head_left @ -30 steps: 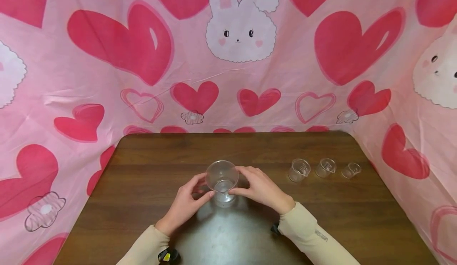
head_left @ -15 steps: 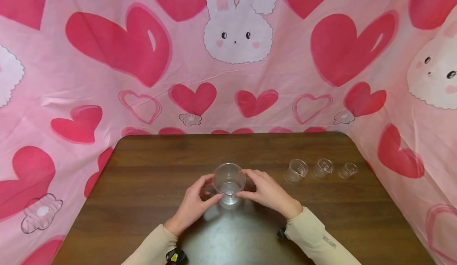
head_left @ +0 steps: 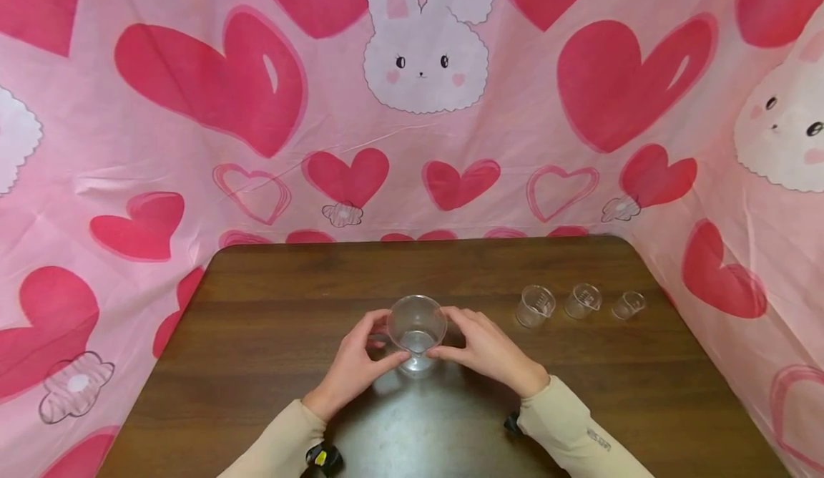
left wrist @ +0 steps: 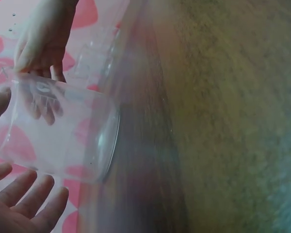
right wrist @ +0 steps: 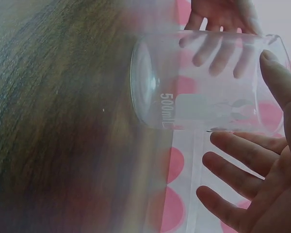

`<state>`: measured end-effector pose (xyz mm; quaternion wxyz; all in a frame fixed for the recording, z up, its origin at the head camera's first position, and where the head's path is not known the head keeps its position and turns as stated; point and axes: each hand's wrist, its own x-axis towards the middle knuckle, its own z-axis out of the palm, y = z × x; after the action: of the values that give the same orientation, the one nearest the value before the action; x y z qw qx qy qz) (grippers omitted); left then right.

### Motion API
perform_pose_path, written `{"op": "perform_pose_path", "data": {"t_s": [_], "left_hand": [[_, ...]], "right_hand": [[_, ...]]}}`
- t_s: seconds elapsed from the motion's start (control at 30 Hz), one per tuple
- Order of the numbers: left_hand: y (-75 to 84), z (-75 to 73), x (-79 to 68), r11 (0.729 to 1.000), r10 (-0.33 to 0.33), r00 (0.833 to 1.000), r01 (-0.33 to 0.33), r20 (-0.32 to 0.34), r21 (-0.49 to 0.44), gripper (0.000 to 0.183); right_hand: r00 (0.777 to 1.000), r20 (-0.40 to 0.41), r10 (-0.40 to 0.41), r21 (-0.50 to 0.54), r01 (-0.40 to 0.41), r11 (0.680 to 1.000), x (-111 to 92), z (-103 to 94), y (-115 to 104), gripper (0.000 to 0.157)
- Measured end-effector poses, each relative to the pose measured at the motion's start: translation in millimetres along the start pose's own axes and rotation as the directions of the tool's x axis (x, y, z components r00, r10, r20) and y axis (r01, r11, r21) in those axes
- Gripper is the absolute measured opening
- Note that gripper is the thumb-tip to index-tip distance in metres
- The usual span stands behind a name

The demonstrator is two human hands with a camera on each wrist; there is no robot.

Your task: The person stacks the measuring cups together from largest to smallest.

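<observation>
A clear glass beaker (head_left: 417, 320) stands upright between my hands in the middle of the table, its white marking reading 500ml in the right wrist view. My left hand (head_left: 357, 356) holds its left side, thumb toward the front near the rim. From the right, my right hand (head_left: 489, 349) holds the other side, with its thumb also at the front. In the right wrist view, the lower fingers of that hand spread beside the glass (right wrist: 208, 107). The beaker looks empty. Whether its base touches the tabletop I cannot tell.
Three smaller clear beakers stand in a row at the right: the largest beaker (head_left: 536, 308), a middle beaker (head_left: 583, 302) and the smallest beaker (head_left: 628, 306). A pink cloth (head_left: 463, 134) with hearts and rabbits hangs around the brown wooden table (head_left: 290, 277).
Both hands have moved a little to the right with the beaker between them, mostly in the first half second. Their hold looks the same, and the smaller beakers stay in place.
</observation>
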<state>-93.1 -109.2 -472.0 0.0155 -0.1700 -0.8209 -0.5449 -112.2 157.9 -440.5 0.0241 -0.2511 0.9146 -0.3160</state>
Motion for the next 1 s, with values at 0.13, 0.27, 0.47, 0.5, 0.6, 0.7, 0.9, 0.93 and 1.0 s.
{"op": "perform_pose_path", "data": {"t_s": [0.13, 0.27, 0.47, 0.5, 0.6, 0.7, 0.9, 0.93, 1.0], "left_hand": [[-0.4, 0.0, 3.2, 1.000, -0.017, 0.998, 0.016, 0.059, 0.007, 0.080], [-1.9, 2.0, 6.3, 0.999, -0.029, 0.993, 0.026, 0.114, 0.025, 0.093], [-6.5, 9.2, 10.2, 1.000, -0.011, 0.990, 0.011, 0.137, 0.001, 0.100], [-6.9, 10.6, 10.6, 1.000, -0.010, 0.990, 0.011, 0.139, -0.007, 0.101], [-6.7, 14.0, 11.5, 0.999, -0.017, 0.991, 0.021, 0.136, -0.029, 0.101], [-5.5, 16.5, 11.8, 0.998, -0.032, 0.991, 0.038, 0.127, -0.046, 0.102], [-4.2, 19.5, 11.8, 0.997, -0.065, 0.992, 0.070, 0.112, -0.045, 0.101], [-4.1, 19.9, 11.7, 0.997, -0.064, 0.992, 0.069, 0.111, -0.045, 0.101], [-4.2, 20.4, 11.6, 0.996, -0.067, 0.991, 0.074, 0.118, -0.048, 0.100]], "right_hand": [[1.000, -0.014, -0.019, -0.016, 0.019, 1.000, 0, 0.3, 0, 0.067], [0.999, -0.016, -0.038, -0.027, 0.038, 0.999, 0, 0.3, -1, 0.065], [0.999, -0.008, -0.037, -0.027, 0.037, 0.999, -1, 1.6, -2, 0.065], [0.999, -0.008, -0.036, -0.027, 0.035, 0.999, -1, 1.8, -2, 0.065], [0.999, -0.006, -0.036, -0.026, 0.036, 0.999, -1, 1.4, -2, 0.064], [0.999, 0.003, -0.036, -0.018, 0.036, 0.999, 0, 1.0, -3, 0.065], [0.999, 0.027, -0.028, -0.011, 0.028, 1.000, -2, 0.8, -2, 0.067], [0.999, 0.028, -0.027, -0.010, 0.027, 1.000, -2, 0.5, -2, 0.067], [0.999, 0.028, -0.032, -0.014, 0.033, 0.999, -3, 0.0, -1, 0.067]]}}
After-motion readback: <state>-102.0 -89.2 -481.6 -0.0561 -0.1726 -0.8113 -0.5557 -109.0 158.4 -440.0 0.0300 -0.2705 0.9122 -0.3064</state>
